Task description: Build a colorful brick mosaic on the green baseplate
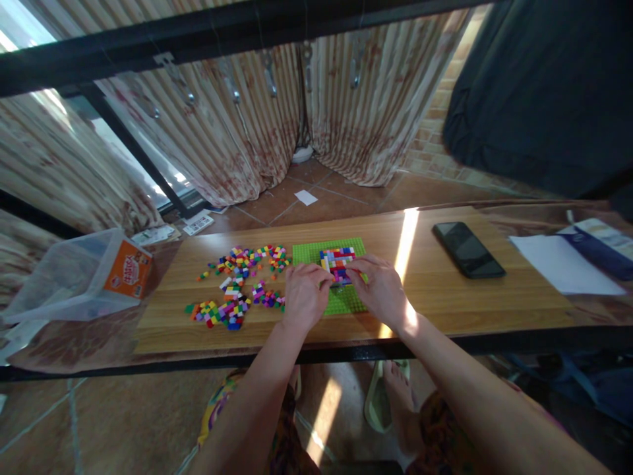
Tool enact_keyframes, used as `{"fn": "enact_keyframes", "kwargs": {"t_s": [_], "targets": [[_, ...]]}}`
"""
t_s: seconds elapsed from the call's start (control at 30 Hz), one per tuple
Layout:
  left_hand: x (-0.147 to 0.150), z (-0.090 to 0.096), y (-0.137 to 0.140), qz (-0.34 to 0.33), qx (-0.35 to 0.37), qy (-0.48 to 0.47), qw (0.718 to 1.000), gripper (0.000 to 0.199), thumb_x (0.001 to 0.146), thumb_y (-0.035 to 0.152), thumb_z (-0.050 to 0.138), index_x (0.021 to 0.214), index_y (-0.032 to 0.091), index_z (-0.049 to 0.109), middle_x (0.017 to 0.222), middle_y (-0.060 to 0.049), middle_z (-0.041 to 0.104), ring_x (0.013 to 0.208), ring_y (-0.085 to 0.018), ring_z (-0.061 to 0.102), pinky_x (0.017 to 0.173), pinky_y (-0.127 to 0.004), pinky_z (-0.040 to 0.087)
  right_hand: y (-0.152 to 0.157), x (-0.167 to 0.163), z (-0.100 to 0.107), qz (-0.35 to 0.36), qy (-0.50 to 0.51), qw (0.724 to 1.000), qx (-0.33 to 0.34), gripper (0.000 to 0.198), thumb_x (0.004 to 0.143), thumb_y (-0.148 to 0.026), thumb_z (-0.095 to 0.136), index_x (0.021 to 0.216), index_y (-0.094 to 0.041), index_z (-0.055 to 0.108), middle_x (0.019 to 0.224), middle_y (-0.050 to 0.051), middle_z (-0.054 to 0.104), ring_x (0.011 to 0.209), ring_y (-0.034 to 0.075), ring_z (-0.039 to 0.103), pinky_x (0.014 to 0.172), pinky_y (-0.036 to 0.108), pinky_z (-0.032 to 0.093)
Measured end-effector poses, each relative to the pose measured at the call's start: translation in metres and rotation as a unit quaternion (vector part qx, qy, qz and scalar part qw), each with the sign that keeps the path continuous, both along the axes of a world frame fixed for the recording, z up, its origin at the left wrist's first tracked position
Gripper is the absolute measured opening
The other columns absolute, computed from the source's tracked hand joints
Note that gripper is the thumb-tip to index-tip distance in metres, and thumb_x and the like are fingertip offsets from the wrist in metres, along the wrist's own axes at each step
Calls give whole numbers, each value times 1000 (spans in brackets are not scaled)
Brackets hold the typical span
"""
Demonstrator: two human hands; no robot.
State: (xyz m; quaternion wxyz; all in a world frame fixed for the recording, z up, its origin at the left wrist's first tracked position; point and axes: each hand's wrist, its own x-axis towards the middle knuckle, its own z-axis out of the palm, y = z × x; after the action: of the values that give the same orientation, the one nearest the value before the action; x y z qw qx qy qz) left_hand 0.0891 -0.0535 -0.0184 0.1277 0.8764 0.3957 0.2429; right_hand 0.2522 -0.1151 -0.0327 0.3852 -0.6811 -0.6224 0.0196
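Observation:
A small structure of colourful toy building bricks [341,253] stands on a green studded baseplate [353,302]. It has red, white, blue, yellow and purple parts, and its lower side is partly covered by my fingers. At its left side my left hand [305,293] is closed in a pinch, the fingertips close to the bricks. Whatever lies between those fingertips is too small to make out. From the right, my right hand [380,285] grips the structure's edge with bent thumb and fingers. Loose mixed bricks [237,260] lie in several heaps left of the baseplate.
The wooden board [435,303] carries a black smartphone [467,249] on its right. A clear plastic box [74,274] with an orange label stands at the left end. White paper [564,267] lies far right. Curtains [237,132] hang behind.

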Motion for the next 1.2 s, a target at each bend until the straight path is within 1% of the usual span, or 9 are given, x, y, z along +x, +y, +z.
{"fn": "enact_keyframes", "kwargs": {"t_s": [0.07,0.17,0.3,0.47,0.6,0.77,1.0,1.2], "targets": [[1,-2,0,9,-4,-15,1000,12,85,16,68,80,24,76,91,-2,74,94,-23,63,90,-42,42,0,0,0,2,-1,1000,-2,22,95,-26,54,92,-22,75,101,9,74,94,24,68,88,39,51],[3,-7,1,24,-40,-58,997,9,81,13,71,82,22,74,90,-3,73,90,-20,64,86,-37,45,1,1,-1,5,-3,1000,-5,22,95,-26,54,92,-21,75,99,8,74,94,24,68,88,39,51],[4,-11,5,36,-78,-98,992,11,79,9,71,83,19,70,85,-3,70,83,-19,63,80,-33,48,1,3,-1,4,-3,1000,-6,21,95,-27,54,93,-22,75,100,8,74,94,23,69,87,39,51],[3,-12,8,33,-121,-111,986,11,78,8,70,83,18,65,82,-2,67,79,-17,62,77,-31,49,0,4,-1,0,2,1000,-6,20,94,-28,56,93,-22,75,98,8,73,93,23,68,87,38,50],[1,-9,8,35,-154,-114,981,12,79,11,71,84,18,63,80,-1,67,78,-17,63,77,-31,49,-1,-3,-1,31,12,999,-3,19,95,-25,56,97,-24,75,102,7,73,94,22,67,88,38,49],[-1,-13,6,31,-160,-101,981,12,81,13,68,90,18,61,85,-2,68,81,-17,65,77,-30,50,-3,-15,0,60,-44,997,-8,22,96,-25,55,99,-27,77,109,7,71,102,24,62,89,40,45],[1,-15,6,44,-141,-75,986,11,83,20,68,90,19,59,85,-2,68,80,-17,64,75,-30,50,-4,-17,0,61,-127,990,-34,26,96,-23,52,103,-29,77,117,7,68,100,25,56,86,39,42],[3,-11,2,49,-155,-65,985,11,83,16,66,89,19,58,83,-1,66,78,-17,63,73,-29,48,-5,-20,1,54,-156,985,-52,28,95,-20,51,105,-27,76,117,8,67,101,27,54,86,40,41]]}}
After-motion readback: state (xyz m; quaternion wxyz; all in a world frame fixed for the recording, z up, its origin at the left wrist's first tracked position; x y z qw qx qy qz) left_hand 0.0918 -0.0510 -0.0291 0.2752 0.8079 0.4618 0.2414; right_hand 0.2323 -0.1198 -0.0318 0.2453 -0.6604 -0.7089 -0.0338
